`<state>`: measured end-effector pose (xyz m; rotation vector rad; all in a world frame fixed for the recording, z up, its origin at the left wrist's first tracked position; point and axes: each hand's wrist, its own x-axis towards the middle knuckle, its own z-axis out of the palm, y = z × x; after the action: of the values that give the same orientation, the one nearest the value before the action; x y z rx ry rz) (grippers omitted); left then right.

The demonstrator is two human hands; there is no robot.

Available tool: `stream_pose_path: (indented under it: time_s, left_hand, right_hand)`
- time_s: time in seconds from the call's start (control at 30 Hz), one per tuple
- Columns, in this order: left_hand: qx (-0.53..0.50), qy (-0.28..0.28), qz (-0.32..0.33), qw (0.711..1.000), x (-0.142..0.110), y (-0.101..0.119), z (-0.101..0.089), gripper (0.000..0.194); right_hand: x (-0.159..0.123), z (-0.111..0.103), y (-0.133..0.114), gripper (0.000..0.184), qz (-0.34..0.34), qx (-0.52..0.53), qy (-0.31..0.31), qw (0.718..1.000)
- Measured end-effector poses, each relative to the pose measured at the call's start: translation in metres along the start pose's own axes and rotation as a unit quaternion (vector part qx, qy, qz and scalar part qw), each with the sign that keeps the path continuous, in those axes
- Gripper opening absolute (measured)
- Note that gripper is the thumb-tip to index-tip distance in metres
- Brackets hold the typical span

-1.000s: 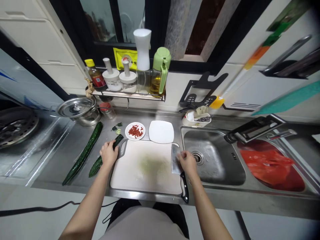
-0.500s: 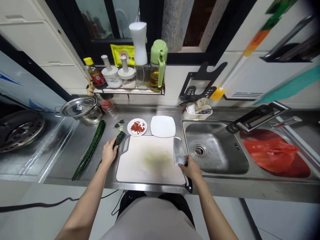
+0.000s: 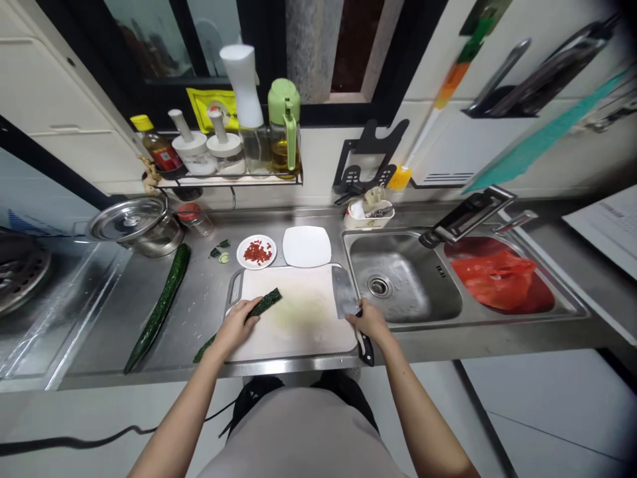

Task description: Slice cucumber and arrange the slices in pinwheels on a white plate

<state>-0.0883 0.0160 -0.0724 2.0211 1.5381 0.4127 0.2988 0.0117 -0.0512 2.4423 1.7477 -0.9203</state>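
My left hand (image 3: 237, 326) is wrapped round a dark green cucumber (image 3: 262, 305). The cucumber lies slanted, its far end on the white cutting board (image 3: 298, 328) and its near end past the board's left edge. My right hand (image 3: 369, 321) grips the black handle of a cleaver (image 3: 344, 298) whose broad blade lies flat on the board's right edge. A second, longer cucumber (image 3: 158, 307) lies on the steel counter to the left of both hands.
Behind the board stand a small plate of chopped red chili (image 3: 256, 251) and a white square plate (image 3: 306, 245). Cucumber ends (image 3: 219, 253) lie near a lidded steel pot (image 3: 134, 224). The double sink (image 3: 403, 285) is at right, with a red bag (image 3: 492, 279) in its far basin.
My left hand has carried the shorter cucumber from the counter onto the cutting board. My right hand slid down to the cleaver's handle. The view has shifted left.
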Motion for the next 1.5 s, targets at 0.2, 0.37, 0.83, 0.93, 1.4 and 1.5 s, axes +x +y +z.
stream_pose_path:
  time_s: [0.2,0.37,0.83,0.93,1.4,1.5]
  left_hand:
    - [0.056,-0.029,-0.035,0.997,0.002,0.009,0.003,0.053]
    - [0.131,-0.014,-0.031,0.991,0.000,0.019,0.000,0.051]
    - [0.150,0.055,0.043,0.986,0.017,0.038,0.027,0.042]
    - [0.141,0.044,0.042,0.988,0.022,0.034,0.026,0.042]
    - [0.158,0.014,0.058,0.986,0.020,0.034,0.026,0.044]
    - [0.155,0.016,0.059,0.986,0.021,0.032,0.026,0.043]
  right_hand:
    - [-0.019,-0.003,-0.014,0.010,-0.080,0.071,0.024,0.994]
    - [-0.037,0.012,-0.051,0.018,-0.117,0.101,-0.001,0.988]
    - [-0.048,0.050,-0.109,0.027,-0.164,-0.048,0.001,0.985]
    - [-0.052,0.047,-0.111,0.028,-0.171,-0.051,-0.007,0.984]
    - [-0.068,0.050,-0.123,0.033,-0.204,-0.080,-0.033,0.975]
    - [-0.070,0.051,-0.127,0.031,-0.198,-0.085,-0.043,0.976]
